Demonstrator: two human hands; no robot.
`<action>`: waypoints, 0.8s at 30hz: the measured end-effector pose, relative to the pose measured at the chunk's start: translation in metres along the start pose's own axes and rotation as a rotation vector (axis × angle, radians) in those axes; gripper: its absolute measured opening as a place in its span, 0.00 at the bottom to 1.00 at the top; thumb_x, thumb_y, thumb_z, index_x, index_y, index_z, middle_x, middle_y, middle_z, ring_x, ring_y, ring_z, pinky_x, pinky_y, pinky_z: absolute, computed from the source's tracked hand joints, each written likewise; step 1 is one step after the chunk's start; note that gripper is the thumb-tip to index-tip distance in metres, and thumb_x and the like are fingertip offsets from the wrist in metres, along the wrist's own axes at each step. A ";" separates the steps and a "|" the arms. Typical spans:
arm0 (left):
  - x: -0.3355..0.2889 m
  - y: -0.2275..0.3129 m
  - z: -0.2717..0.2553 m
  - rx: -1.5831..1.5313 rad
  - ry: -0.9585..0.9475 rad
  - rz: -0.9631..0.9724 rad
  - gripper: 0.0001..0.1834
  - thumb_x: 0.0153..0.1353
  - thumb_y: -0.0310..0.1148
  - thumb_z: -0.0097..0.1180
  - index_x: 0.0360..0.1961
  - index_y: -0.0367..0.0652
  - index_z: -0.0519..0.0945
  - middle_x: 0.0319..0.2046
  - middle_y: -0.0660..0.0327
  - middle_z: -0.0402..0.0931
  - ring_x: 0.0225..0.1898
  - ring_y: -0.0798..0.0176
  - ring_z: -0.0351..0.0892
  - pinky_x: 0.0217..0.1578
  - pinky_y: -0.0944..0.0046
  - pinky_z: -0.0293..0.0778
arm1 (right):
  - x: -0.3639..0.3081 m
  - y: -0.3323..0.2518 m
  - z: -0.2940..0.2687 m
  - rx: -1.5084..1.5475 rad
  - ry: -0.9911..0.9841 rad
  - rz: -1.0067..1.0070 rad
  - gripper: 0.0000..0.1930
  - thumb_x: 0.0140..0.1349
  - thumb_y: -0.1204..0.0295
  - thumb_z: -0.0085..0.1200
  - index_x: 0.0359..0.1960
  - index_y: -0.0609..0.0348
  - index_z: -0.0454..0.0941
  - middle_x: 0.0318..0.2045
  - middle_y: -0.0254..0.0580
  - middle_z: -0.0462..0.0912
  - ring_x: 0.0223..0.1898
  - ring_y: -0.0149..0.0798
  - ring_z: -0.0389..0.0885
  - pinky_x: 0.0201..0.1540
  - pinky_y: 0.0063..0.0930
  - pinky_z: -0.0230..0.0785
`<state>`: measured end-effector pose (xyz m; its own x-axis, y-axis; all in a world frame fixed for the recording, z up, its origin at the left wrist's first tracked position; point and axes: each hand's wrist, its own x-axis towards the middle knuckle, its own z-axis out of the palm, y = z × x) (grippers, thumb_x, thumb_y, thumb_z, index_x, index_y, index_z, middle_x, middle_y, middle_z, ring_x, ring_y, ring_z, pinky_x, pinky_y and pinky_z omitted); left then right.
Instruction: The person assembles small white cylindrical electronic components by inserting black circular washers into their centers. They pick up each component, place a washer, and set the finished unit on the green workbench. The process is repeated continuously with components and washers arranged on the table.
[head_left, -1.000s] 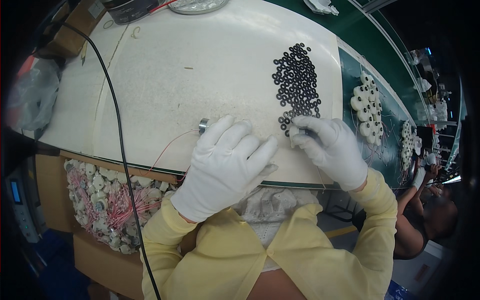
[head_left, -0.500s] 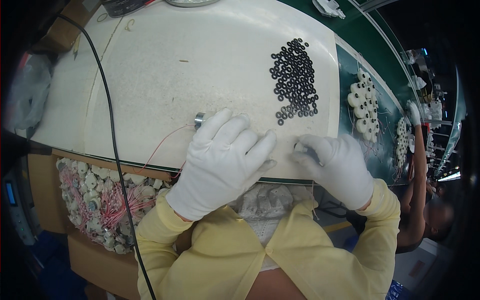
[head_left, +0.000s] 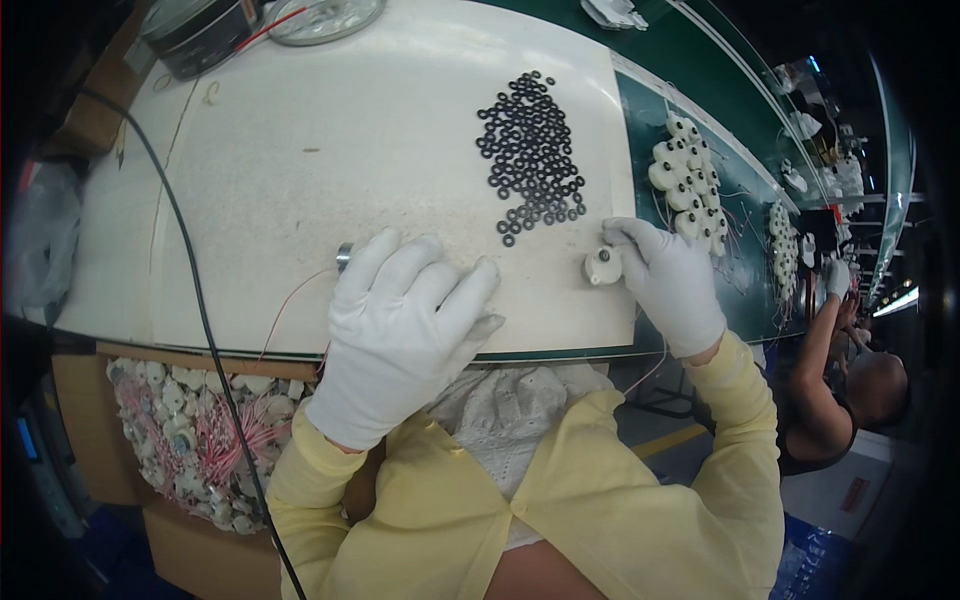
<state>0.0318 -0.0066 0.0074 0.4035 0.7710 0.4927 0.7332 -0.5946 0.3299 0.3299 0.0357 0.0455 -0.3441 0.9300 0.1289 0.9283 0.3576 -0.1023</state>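
My right gloved hand (head_left: pixel 672 285) grips a small white round part (head_left: pixel 602 268) by its side, near the right end of the white board. A black ring sits on top of that part, and a thin pale wire hangs below my right wrist. My left gloved hand (head_left: pixel 400 310) rests on the board, palm down, with thumb and forefinger apart. Beside its fingertips lies a short silver metal cylinder (head_left: pixel 345 257) with a red wire. What lies under the left palm is hidden. A cluster of black rings (head_left: pixel 530 150) is spread beyond my hands.
On the green surface at right stand several white round parts (head_left: pixel 690 180) with black centres. A cardboard box (head_left: pixel 95 430) of wired white parts sits lower left. A black cable (head_left: pixel 190 250) crosses the left side. A tin (head_left: pixel 200 35) stands far left; another person (head_left: pixel 825 400) is at right.
My right hand has moved right and outward, bringing the white round part into clear sight. My left hand stays beside the metal cylinder. The whole view has shifted.
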 end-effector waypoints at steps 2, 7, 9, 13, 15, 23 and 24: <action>0.000 0.001 -0.002 0.012 -0.014 0.001 0.24 0.51 0.41 0.72 0.52 0.52 0.86 0.38 0.63 0.78 0.54 0.54 0.78 0.65 0.44 0.67 | -0.003 0.010 -0.003 0.050 0.093 0.056 0.09 0.66 0.65 0.65 0.45 0.53 0.86 0.29 0.47 0.88 0.27 0.49 0.88 0.31 0.38 0.79; -0.001 0.001 -0.003 0.041 -0.055 0.004 0.24 0.54 0.39 0.71 0.54 0.51 0.86 0.40 0.62 0.79 0.55 0.52 0.78 0.66 0.41 0.66 | -0.001 -0.023 -0.018 0.079 -0.035 -0.043 0.18 0.60 0.55 0.69 0.45 0.52 0.85 0.26 0.42 0.86 0.26 0.48 0.87 0.31 0.39 0.78; 0.000 0.001 -0.003 0.049 -0.062 0.016 0.23 0.56 0.38 0.69 0.54 0.50 0.85 0.40 0.62 0.79 0.55 0.51 0.78 0.66 0.41 0.66 | -0.007 -0.025 -0.011 -0.044 -0.096 -0.121 0.19 0.59 0.54 0.69 0.44 0.53 0.85 0.25 0.39 0.86 0.27 0.47 0.87 0.33 0.39 0.78; -0.001 0.002 -0.004 0.070 -0.083 0.021 0.22 0.59 0.37 0.67 0.56 0.50 0.85 0.40 0.62 0.79 0.56 0.50 0.78 0.67 0.40 0.65 | -0.013 -0.013 -0.017 0.054 0.013 -0.100 0.17 0.55 0.64 0.70 0.45 0.54 0.84 0.26 0.36 0.84 0.27 0.45 0.84 0.33 0.33 0.75; 0.001 0.001 -0.004 0.089 -0.078 0.040 0.22 0.57 0.37 0.68 0.55 0.49 0.85 0.39 0.61 0.79 0.54 0.49 0.78 0.64 0.41 0.66 | -0.017 0.000 -0.035 0.185 0.039 -0.042 0.16 0.55 0.69 0.70 0.46 0.55 0.83 0.28 0.36 0.85 0.28 0.43 0.84 0.34 0.32 0.75; -0.003 0.003 -0.006 0.128 -0.134 0.028 0.21 0.64 0.35 0.64 0.58 0.49 0.83 0.42 0.61 0.80 0.56 0.47 0.78 0.67 0.38 0.64 | -0.025 0.040 -0.051 0.168 0.223 0.105 0.19 0.56 0.68 0.69 0.50 0.53 0.82 0.31 0.40 0.86 0.32 0.47 0.85 0.38 0.40 0.77; -0.003 0.003 -0.006 0.129 -0.132 0.030 0.21 0.64 0.35 0.64 0.58 0.49 0.83 0.42 0.61 0.80 0.56 0.47 0.78 0.67 0.38 0.64 | -0.021 0.042 -0.043 0.136 0.251 0.040 0.19 0.56 0.68 0.68 0.50 0.52 0.82 0.30 0.40 0.85 0.31 0.47 0.85 0.37 0.40 0.77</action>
<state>0.0295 -0.0115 0.0115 0.4884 0.7814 0.3883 0.7803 -0.5903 0.2064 0.3819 0.0271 0.0812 -0.2465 0.8995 0.3607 0.9070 0.3453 -0.2413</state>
